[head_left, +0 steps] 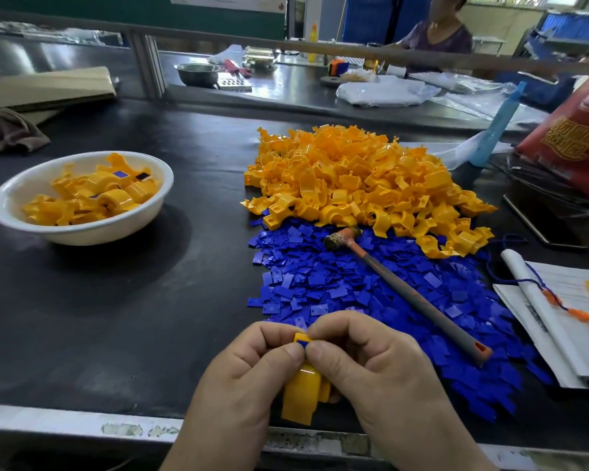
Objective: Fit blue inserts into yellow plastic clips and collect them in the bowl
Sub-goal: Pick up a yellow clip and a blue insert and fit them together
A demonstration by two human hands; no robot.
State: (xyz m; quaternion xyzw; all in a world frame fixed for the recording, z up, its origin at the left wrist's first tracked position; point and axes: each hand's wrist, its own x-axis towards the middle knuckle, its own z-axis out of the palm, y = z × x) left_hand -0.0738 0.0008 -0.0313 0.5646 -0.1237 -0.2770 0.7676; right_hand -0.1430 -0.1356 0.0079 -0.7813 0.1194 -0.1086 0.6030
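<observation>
Low centre, your left hand (252, 363) and right hand (368, 358) pinch a curved yellow plastic clip (301, 394) over the black tabletop (133, 317).

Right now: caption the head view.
Left hand and right hand pinch a blue insert into a yellow clip; hammer lies on the insert pile, white bowl holds finished clips.

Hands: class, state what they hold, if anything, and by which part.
The left hand and right hand together pinch one yellow clip at its top end, where a blue insert sits.
</observation>
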